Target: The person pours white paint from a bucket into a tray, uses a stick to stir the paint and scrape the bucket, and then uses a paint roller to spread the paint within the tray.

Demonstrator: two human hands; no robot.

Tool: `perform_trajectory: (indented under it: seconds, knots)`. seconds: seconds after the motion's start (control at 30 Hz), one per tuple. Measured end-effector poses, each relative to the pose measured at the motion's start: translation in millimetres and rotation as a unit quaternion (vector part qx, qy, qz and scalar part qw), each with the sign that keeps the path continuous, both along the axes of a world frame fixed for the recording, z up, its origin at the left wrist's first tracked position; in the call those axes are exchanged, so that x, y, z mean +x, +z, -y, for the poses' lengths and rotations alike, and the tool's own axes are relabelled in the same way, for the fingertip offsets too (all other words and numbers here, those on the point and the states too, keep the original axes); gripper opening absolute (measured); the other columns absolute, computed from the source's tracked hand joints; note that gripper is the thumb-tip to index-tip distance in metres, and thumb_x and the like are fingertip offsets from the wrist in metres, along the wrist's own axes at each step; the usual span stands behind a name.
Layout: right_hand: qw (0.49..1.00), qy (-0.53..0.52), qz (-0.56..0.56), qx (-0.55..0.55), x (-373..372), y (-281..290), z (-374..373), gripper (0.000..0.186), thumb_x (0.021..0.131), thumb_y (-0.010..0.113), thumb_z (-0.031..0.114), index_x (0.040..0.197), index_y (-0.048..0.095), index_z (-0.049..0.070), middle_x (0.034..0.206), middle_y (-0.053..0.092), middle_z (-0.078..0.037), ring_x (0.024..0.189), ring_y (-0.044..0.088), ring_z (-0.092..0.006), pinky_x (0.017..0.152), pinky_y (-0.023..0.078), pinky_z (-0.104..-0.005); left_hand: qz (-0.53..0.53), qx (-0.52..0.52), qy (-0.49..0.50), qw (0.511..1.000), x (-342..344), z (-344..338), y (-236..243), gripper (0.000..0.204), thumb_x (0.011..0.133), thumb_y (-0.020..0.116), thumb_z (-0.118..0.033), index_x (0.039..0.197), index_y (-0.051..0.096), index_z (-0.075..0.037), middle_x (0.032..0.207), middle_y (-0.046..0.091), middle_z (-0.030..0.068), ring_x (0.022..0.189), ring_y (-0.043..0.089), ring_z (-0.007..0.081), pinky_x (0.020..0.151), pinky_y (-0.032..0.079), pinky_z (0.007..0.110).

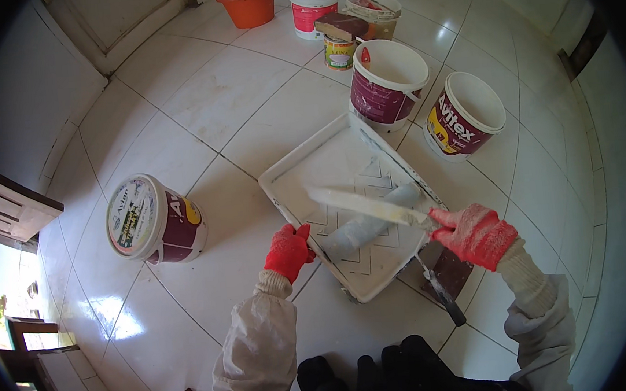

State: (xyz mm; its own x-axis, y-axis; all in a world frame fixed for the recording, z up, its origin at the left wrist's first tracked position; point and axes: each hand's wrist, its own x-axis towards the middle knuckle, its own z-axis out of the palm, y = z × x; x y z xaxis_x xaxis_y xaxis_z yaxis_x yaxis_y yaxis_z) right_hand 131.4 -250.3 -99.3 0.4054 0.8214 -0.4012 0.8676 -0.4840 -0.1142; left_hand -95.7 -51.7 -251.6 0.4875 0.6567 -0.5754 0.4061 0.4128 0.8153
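My left hand (289, 252), in a red work glove, grips the left rim of a white paint tray (325, 166). My right hand (476, 237), gloved the same way, is closed around one end of a long, flat, paint-coated stick (369, 204). The stick reaches left over the tray and its far end is blurred. A paint roller (360, 232) with a grey-white sleeve lies across the ribbed part of the tray, below the stick. Its wire frame and dark handle (451, 309) stick out past the tray's near right corner.
A brown block (448, 271) lies by the tray's right corner. Beyond stand two open maroon-and-white buckets (386, 98) (454, 118), a small tin (339, 52), more buckets (313, 15) and an orange basin (249, 6). At left is a lidded paint bucket (175, 225).
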Motion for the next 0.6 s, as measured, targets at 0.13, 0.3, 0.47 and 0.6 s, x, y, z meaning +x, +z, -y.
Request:
perform_trajectory:
  seconds: [0.13, 0.3, 0.47, 0.6]
  knots:
    - [0.996, 0.054, 0.018, 0.068, -1, -3, -1, 0.041, 0.089, 0.056, 0.04, 0.12, 0.058, 0.013, 0.075, 0.062, -0.018, 0.069, 0.06, -0.0372, 0.061, 0.046, -0.0449, -0.002, -0.008, 0.005, 1.0, 2, 1, 0, 0.032, 0.095, 0.053, -0.03, 0.095, 0.056, 0.002, 0.069, 0.062, 0.0097, 0.055, 0.059, 0.0164, 0.055, 0.05, 0.029]
    - [0.999, 0.004, -0.026, 0.021, -2, 6, -6, 0.038, 0.089, 0.057, 0.04, 0.117, 0.059, 0.014, 0.076, 0.062, -0.017, 0.071, 0.061, -0.0366, 0.061, 0.047, -0.0446, -0.002, 0.003, -0.001, 1.0, 0, -1, 4, 0.032, 0.095, 0.053, -0.029, 0.095, 0.056, 0.003, 0.069, 0.062, 0.0097, 0.055, 0.059, 0.0165, 0.055, 0.05, 0.029]
    - [0.998, 0.055, -0.01, 0.043, -8, 2, -15, 0.042, 0.086, 0.062, 0.037, 0.12, 0.059, 0.013, 0.076, 0.062, -0.018, 0.072, 0.062, -0.0359, 0.062, 0.048, -0.0426, -0.002, -0.005, 0.004, 1.0, 0, 1, 3, 0.032, 0.095, 0.053, -0.029, 0.094, 0.056, 0.003, 0.069, 0.062, 0.01, 0.055, 0.059, 0.017, 0.055, 0.05, 0.03]
    - [1.0, 0.004, -0.022, -0.004, -7, -7, -16, 0.042, 0.086, 0.062, 0.037, 0.121, 0.058, 0.013, 0.077, 0.062, -0.018, 0.072, 0.062, -0.0363, 0.064, 0.048, -0.0431, -0.004, 0.008, -0.005, 1.0, 0, 1, 4, 0.033, 0.095, 0.053, -0.03, 0.094, 0.055, 0.003, 0.069, 0.062, 0.0105, 0.055, 0.059, 0.0174, 0.055, 0.051, 0.03]
